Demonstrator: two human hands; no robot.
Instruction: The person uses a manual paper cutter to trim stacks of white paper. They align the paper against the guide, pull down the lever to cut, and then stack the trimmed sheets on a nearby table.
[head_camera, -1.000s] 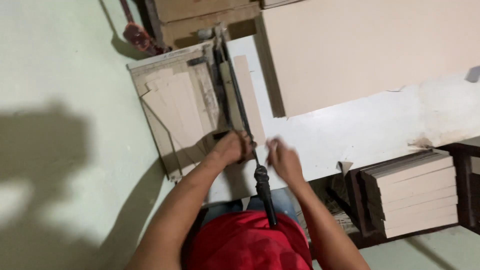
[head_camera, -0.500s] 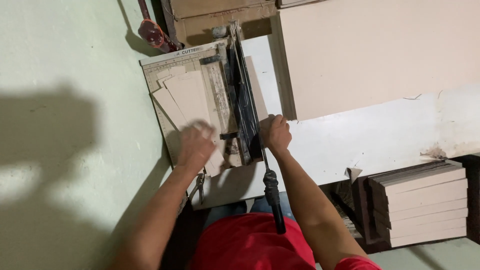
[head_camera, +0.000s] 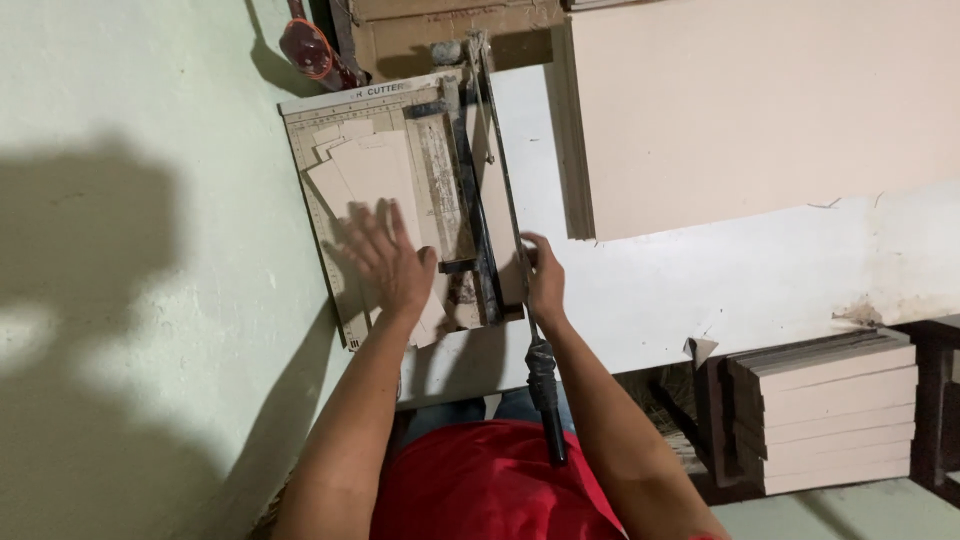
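Cardboard strips lie on the bed of a lever paper cutter at the table's ten o'clock corner. The left hand presses them flat, fingers spread open. The right hand, at three o'clock of the left, curls around the raised blade arm above its black handle. Stock seems to be aligned for a cut; the next stroke calls for fingers clear of the blade.
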